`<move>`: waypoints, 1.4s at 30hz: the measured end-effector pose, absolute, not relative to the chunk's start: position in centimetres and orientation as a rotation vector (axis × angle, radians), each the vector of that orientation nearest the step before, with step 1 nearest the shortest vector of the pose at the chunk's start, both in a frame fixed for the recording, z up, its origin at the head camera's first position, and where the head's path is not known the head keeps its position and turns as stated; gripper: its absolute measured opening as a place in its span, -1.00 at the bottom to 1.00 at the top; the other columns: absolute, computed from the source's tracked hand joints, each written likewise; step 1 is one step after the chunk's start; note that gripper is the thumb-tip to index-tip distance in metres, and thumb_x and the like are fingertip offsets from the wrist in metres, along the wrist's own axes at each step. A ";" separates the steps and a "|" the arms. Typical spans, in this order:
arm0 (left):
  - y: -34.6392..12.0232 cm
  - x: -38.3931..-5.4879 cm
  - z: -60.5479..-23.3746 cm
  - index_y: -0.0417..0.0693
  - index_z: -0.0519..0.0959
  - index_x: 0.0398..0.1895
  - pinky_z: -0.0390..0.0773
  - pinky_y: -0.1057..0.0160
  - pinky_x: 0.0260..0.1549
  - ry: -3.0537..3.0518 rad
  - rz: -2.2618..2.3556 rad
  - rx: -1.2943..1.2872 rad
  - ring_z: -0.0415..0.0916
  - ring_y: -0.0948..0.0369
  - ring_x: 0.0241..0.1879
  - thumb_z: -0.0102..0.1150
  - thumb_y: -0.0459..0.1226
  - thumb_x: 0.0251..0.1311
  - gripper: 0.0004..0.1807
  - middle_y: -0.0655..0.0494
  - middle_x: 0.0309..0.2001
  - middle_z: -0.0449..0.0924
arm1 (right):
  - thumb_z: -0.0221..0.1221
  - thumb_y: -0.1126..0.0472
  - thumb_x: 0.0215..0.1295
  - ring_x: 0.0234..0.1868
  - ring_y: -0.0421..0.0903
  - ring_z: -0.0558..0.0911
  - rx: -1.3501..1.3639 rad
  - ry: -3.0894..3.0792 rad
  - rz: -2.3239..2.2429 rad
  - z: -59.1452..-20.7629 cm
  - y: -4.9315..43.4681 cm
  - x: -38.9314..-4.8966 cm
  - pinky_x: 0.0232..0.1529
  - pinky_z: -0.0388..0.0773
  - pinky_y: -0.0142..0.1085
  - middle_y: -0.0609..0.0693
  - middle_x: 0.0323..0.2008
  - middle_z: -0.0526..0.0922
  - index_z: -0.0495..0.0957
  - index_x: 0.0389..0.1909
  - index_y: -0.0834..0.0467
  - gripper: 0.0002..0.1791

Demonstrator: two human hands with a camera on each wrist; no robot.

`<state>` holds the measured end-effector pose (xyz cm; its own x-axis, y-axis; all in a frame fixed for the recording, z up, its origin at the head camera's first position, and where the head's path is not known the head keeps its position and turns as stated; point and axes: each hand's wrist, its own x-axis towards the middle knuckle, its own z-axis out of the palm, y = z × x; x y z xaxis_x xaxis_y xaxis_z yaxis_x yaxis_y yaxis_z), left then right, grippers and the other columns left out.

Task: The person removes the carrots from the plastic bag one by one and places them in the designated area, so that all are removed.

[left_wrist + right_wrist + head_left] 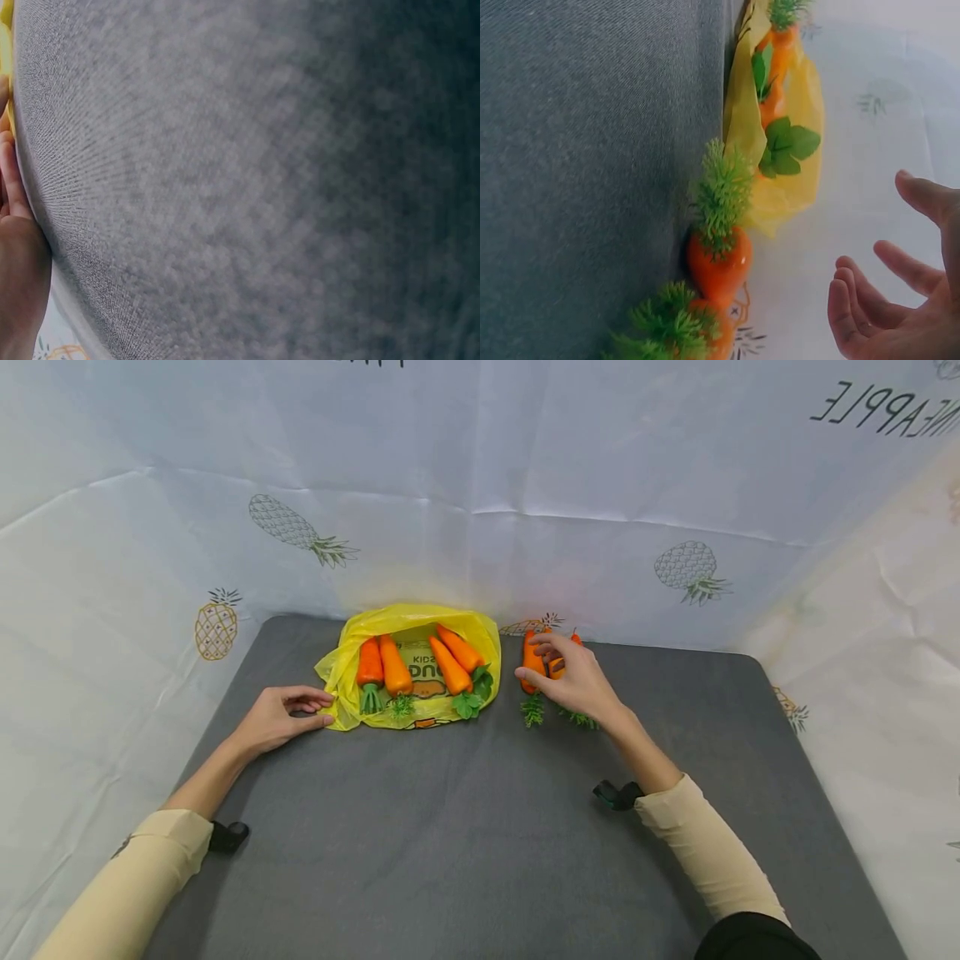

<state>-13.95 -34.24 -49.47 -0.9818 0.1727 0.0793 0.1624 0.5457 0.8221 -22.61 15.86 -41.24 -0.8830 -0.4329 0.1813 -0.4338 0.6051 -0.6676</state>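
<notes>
A yellow plastic bag point(491, 635) lies spread with its mouth toward me, and several orange carrots point(395, 667) with green tops rest in it. At the bag's left front corner, my left hand point(273, 718) pinches the edge between thumb and fingers. Over to the right, my right hand point(577, 681) hovers above two more carrots outside the bag, its fingers spread and partly covering them. One loose carrot point(718, 262) shows its feathery green top in the right wrist view, where the right hand point(900, 300) appears apart from it, holding nothing.
Everything lies on a grey cloth-covered table point(450, 843). Behind it and at the sides hangs a white sheet point(465, 452) printed with pineapples, close to the table's back edge. Black straps point(618, 795) stick out from both wrists.
</notes>
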 end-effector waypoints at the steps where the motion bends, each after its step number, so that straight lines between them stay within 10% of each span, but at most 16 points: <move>1: -34.2 -14.0 -49.4 -0.21 0.78 0.10 0.62 0.62 -0.14 2.752 1.462 0.296 0.66 0.52 -0.17 0.54 -0.33 0.29 -0.66 -0.27 0.01 0.82 | 0.45 -0.04 0.42 0.18 0.32 0.72 0.771 -2.809 1.174 -41.2 15.7 -22.6 0.25 0.66 0.24 0.30 0.23 0.72 0.54 0.41 0.18 -0.33; 31: -34.2 -14.3 -49.5 -0.23 0.76 0.16 0.61 0.61 -0.13 2.709 1.501 0.397 0.63 0.44 -0.16 0.50 -0.40 0.31 -0.64 -0.29 0.00 0.81 | 0.44 0.02 0.44 0.03 0.18 0.76 0.933 -2.790 1.235 -42.8 11.3 -23.1 0.07 0.75 0.10 0.30 0.13 0.76 0.58 0.37 0.25 -0.39; 42: -34.5 -14.0 -49.6 -0.27 0.75 0.15 0.62 0.60 -0.11 2.707 1.524 0.367 0.65 0.47 -0.14 0.50 -0.39 0.31 -0.64 0.02 -0.05 0.86 | 0.42 0.01 0.47 0.06 0.14 0.77 0.989 -2.801 1.263 -43.8 8.0 -23.4 0.12 0.76 0.03 0.21 0.10 0.78 0.59 0.36 0.25 -0.41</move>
<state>-13.96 -34.49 -49.58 -0.9724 0.2096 0.1028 0.1967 0.4980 0.8446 -23.39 7.96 -43.78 -0.8090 -0.5644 0.1643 -0.4968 0.5070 -0.7044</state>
